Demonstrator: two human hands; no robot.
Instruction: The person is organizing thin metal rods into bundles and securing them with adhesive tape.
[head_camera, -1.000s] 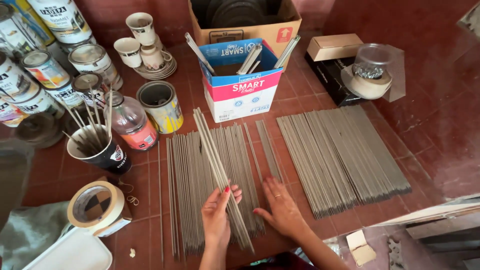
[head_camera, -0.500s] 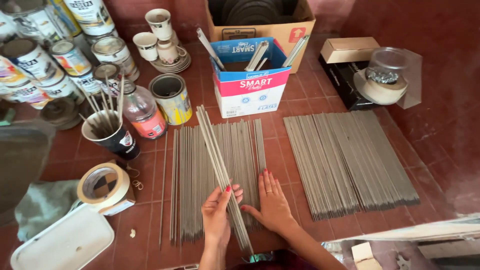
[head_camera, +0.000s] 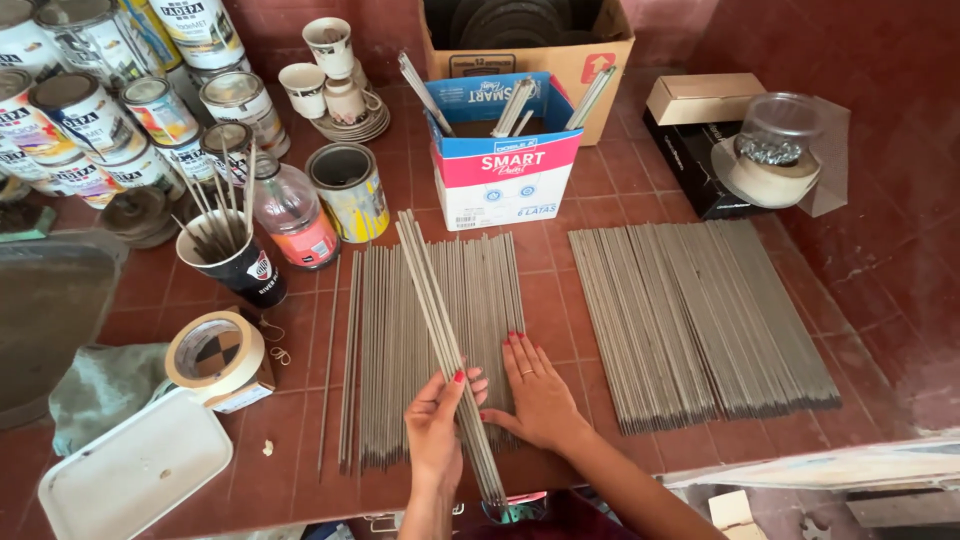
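left hand (head_camera: 437, 425): you've got it wrapped around a small bundle of rods (head_camera: 440, 330), slanted over the pile
right hand (head_camera: 537, 395): flat, fingers spread, pressing the loose rod pile (head_camera: 420, 350) just beside your left
done so far: looks like the neat batch (head_camera: 700, 320), well off past your right hand
left to do: the loose pile under your hands, I'd guess

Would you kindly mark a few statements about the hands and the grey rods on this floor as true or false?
1. The left hand grips a slanted bundle of grey rods. True.
2. The right hand holds a paint tin. False: it lies flat on the left layer of rods.
3. The right layer of rods is untouched by either hand. True.
4. The black cup is empty. False: sticks stand in it.
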